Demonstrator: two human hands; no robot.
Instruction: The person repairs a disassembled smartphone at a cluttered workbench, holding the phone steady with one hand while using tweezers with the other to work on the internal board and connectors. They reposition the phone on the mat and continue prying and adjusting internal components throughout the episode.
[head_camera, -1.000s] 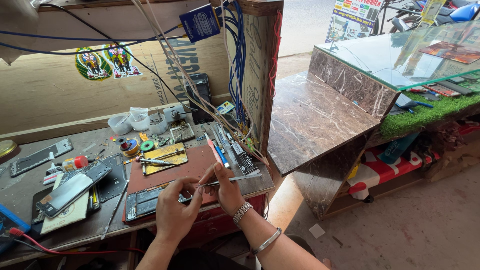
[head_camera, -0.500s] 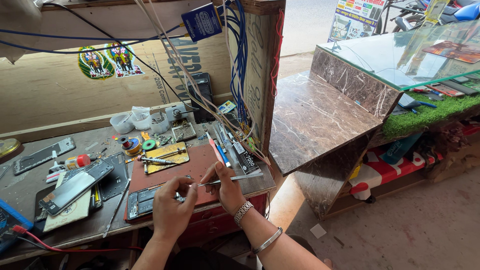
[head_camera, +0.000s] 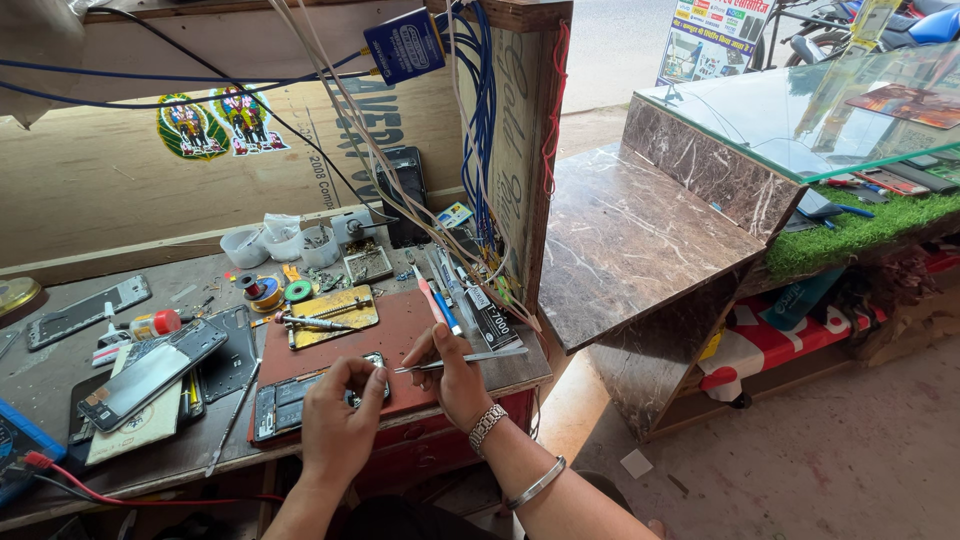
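Over the red mat (head_camera: 400, 335) on the tabletop (head_camera: 180, 455), my right hand (head_camera: 455, 375) pinches thin metal tweezers (head_camera: 470, 358) mid-shaft; my left hand (head_camera: 335, 425) curls, fingertips on the opened phone (head_camera: 290, 398). I'd judge the phone light and fragile, best held by its edges.

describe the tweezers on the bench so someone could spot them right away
Start at the reddish-brown mat near the front edge of the cluttered wooden workbench. Just above its right front corner, the right hand pinches the slim silver tweezers, lying nearly level with the tips pointing left toward the left hand. Unlike other tools lying flat, they are held up.
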